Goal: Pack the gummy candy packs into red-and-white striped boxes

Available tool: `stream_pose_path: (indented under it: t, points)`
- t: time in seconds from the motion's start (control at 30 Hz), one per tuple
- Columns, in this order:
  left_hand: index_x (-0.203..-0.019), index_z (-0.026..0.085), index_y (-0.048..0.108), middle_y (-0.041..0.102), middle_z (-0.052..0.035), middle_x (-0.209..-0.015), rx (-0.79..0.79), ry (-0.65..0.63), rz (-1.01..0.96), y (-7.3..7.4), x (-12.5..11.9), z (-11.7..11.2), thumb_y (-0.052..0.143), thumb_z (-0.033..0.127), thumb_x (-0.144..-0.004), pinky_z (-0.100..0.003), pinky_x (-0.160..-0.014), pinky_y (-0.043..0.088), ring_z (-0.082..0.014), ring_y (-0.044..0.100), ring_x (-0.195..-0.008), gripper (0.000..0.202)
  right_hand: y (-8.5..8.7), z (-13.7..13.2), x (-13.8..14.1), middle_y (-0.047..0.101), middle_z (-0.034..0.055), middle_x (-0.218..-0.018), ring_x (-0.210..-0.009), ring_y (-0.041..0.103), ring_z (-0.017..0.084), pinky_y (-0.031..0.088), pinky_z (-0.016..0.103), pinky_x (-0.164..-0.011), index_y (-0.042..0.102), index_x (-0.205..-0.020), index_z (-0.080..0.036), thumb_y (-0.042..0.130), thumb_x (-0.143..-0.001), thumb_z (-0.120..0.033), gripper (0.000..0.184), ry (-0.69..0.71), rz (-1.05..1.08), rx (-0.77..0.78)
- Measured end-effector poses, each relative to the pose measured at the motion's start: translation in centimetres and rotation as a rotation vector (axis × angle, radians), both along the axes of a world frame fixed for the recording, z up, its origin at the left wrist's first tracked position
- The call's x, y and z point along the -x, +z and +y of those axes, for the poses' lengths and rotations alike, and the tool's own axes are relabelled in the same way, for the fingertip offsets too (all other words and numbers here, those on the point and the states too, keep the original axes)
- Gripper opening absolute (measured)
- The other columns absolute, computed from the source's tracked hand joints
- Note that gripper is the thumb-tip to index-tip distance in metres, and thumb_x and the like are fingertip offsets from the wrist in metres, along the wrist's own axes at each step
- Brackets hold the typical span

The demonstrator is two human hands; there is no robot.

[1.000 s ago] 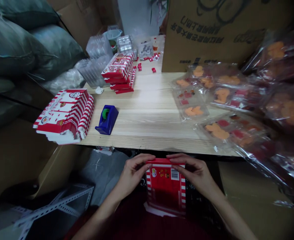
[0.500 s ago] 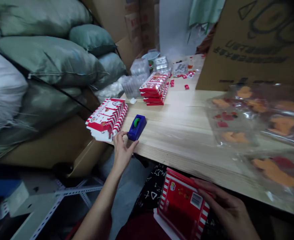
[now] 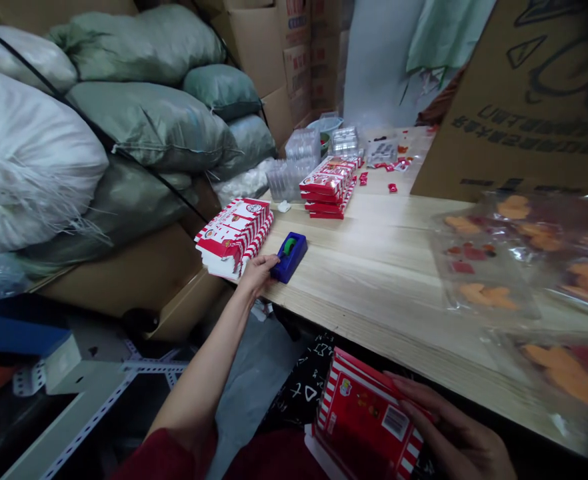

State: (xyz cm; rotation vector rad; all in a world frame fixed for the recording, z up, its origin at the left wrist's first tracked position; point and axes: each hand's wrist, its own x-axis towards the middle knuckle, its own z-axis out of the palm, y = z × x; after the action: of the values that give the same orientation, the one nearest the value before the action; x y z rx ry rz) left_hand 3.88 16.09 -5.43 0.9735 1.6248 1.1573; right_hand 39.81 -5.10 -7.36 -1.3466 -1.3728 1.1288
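Tabletop (image 3: 369,267): two carton stacks (image 3: 234,227), one tape dispenser (image 3: 295,259).

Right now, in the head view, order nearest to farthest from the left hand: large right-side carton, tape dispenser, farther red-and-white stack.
1. Tape dispenser: at the left hand.
2. Farther red-and-white stack: beside clear trays.
3. Large carton: on the right.

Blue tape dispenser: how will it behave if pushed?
The blue tape dispenser probably won't roll, given its blocky body. Tipping seems unlikely: it sits low on the table. Its crisp edges suggest it's stiff.
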Motion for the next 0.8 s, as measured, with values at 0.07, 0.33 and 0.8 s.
stream_pose_path:
  t: [0.07,0.33,0.8]
  points:
    - [-0.075,0.014,0.07,0.073,-0.0148,-0.115,-0.038,0.023,-0.073,-0.3,-0.2,-0.8,0.082,0.046,-0.065,-0.03,-0.064,0.057,-0.0191,0.067,-0.083,0.036,0.0,0.1,0.0,0.081,0.005,-0.113,-0.102,0.079,0.027,0.061,0.029,-0.09,0.085,-0.103,-0.033,0.073,-0.085,-0.042,0.023,0.013,-0.015,-0.01]
    - [-0.057,0.014,0.061,0.072,-0.0118,-0.11,-0.169,0.165,-0.04,-3.1,-0.4,-3.3,0.081,0.033,-0.065,-0.03,-0.078,0.057,-0.0197,0.066,-0.091,0.028,0.3,0.4,0.0,0.083,0.0038,-0.108,-0.1,0.08,0.025,0.062,0.025,-0.089,0.084,-0.102,-0.03,0.075,-0.083,-0.043,0.024,-0.138,-0.046,-0.006]
    - [-0.129,0.02,0.069,0.074,-0.0016,-0.073,0.037,-0.091,-0.341,4.2,-13.9,-19.7,0.081,0.037,-0.083,-0.024,-0.064,0.058,-0.0137,0.069,-0.062,0.05,1.5,-0.4,7.0,0.072,0.0076,-0.127,-0.116,0.071,0.023,0.06,0.041,-0.098,0.071,-0.12,-0.029,0.059,-0.099,-0.012,0.029,0.015,-0.13,-0.318]
